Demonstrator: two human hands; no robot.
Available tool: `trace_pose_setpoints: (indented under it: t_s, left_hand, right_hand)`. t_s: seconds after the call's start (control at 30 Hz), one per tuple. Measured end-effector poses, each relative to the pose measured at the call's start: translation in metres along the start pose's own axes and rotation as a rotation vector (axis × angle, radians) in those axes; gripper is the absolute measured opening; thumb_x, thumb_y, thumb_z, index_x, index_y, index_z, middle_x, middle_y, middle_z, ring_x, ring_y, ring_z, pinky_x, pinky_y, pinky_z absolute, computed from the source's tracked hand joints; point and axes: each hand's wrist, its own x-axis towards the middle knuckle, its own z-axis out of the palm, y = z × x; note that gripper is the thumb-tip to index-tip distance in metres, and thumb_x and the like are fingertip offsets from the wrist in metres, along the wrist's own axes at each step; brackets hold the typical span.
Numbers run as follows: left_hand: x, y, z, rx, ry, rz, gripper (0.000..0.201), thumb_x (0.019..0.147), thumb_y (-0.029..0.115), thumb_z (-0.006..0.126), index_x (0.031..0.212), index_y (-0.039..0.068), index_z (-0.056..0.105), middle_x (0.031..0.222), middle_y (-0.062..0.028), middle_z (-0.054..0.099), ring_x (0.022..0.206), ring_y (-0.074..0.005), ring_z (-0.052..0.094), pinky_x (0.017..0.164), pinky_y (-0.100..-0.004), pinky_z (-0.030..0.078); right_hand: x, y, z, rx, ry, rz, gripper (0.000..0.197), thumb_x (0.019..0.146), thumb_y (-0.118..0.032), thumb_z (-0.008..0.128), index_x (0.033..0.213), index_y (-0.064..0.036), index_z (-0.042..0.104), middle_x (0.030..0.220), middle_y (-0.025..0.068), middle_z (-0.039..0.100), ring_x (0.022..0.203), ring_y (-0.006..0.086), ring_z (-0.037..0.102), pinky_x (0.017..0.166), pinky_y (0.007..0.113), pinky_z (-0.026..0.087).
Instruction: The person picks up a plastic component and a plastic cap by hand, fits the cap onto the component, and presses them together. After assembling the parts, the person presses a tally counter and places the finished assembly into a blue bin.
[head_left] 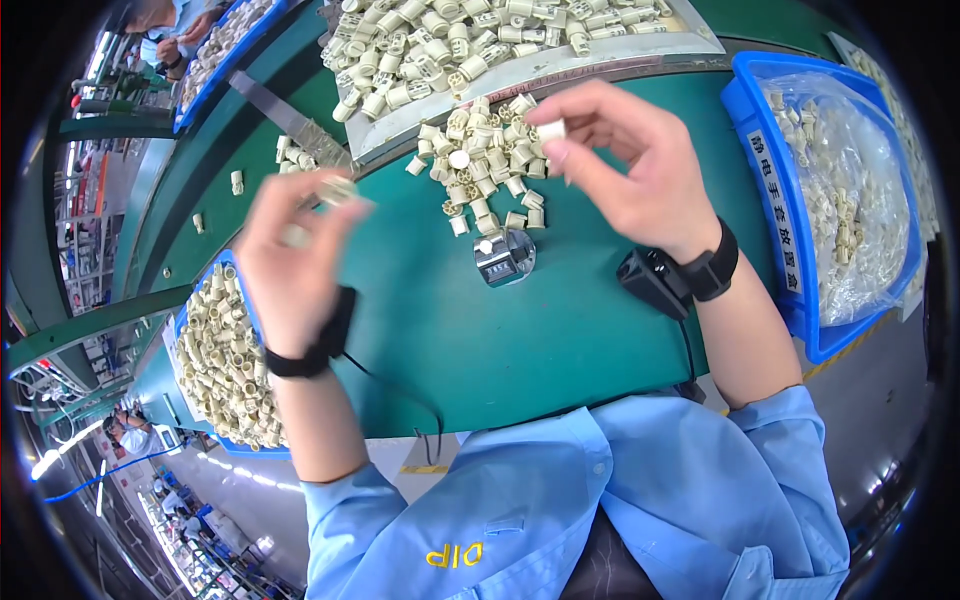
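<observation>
Cream plastic spools, small ribbed cylinders with spoked ends, fill the blue bin (215,262) at the far left, heaped to its rim beside the left hand (290,265). That hand is raised and motion-blurred, its fingertips pinched narrowly on one pale spool (338,190). Between the hands a loose pile of spools (485,160) lies on the smooth green table (470,330), with a shiny metal tally counter (503,256) just below it. Above, a grey tray (560,62) holds many more. The right hand (630,165) pinches a white spool piece (551,130) between thumb and forefinger over the pile's edge. Black wristbands circle both wrists; a black box (648,280) hangs at the right one. Farthest right, a blue crate (770,190) holds a clear crinkled bag of spools (850,190).
</observation>
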Motion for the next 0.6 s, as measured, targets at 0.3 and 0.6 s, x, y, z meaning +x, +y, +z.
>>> trace_pose_setpoints:
  t_s: [0.3, 0.6]
  left_hand:
    - [-0.041, 0.012, 0.057, -0.464, 0.0, 0.192, 0.027, 0.069, 0.003, 0.084, 0.091, 0.001, 0.068, 0.09, -0.0069, 0.069, 0.054, -0.0046, 0.045, 0.048, -0.02, 0.035]
    - [-0.051, 0.009, 0.054, -0.396, 0.073, 0.327, 0.029, 0.07, 0.003, 0.084, 0.093, -0.001, 0.068, 0.09, -0.0127, 0.072, 0.058, -0.0074, 0.054, 0.049, -0.02, 0.039]
  right_hand:
    - [-0.016, -0.022, 0.027, 0.304, -0.256, 0.034, 0.029, 0.083, 0.004, 0.07, 0.109, 0.0048, 0.059, 0.092, 0.0087, 0.064, 0.077, 0.0127, 0.064, 0.066, 0.024, 0.051]
    - [-0.018, -0.024, 0.036, 0.374, -0.184, -0.036, 0.025, 0.078, 0.006, 0.073, 0.101, 0.0054, 0.064, 0.091, 0.0127, 0.066, 0.076, 0.0158, 0.065, 0.067, 0.026, 0.053]
